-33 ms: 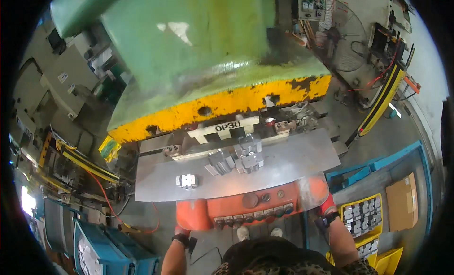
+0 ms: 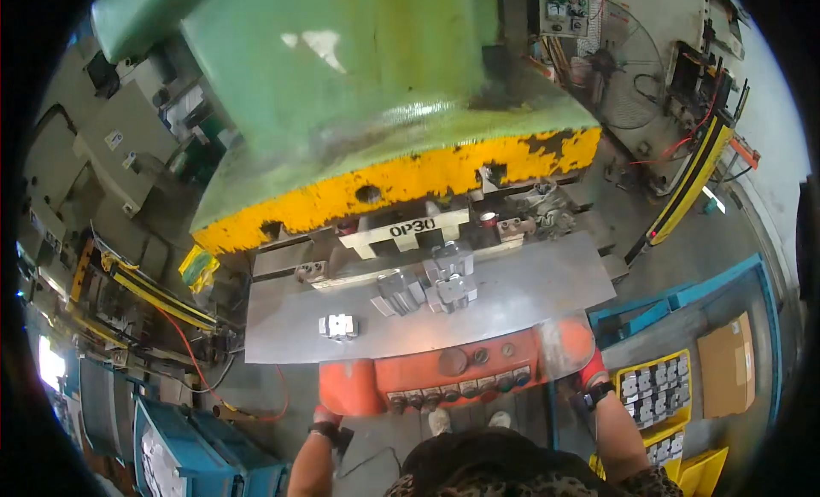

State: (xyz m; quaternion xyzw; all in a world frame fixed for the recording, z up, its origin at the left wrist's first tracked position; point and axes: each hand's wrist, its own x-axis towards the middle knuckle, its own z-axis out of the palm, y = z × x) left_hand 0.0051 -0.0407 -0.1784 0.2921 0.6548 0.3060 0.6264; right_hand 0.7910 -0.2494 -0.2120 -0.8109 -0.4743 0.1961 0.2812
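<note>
My left hand [image 2: 327,415] is at the left end of an orange control box [image 2: 453,369], partly under its rounded guard. At the box's right end, my right hand [image 2: 591,374], in a red glove, presses against the side. The box hides the fingers of both hands. Beyond it lies a flat metal plate [image 2: 282,322]. One small bright metal part [image 2: 338,327] rests on its left. Stacked grey metal parts [image 2: 398,294] and a second stack [image 2: 450,290] stand near its middle, in front of the die.
A large green press ram [image 2: 342,96] with a chipped yellow edge hangs over the die. Yellow-black guard posts [image 2: 692,185] flank it. Yellow crates [image 2: 653,390] of metal parts and a cardboard box [image 2: 726,366] sit at right. A blue bin [image 2: 175,450] stands at lower left.
The press ram's yellow lower edge sits slightly higher than before. Both hands and the metal parts hold their places.
</note>
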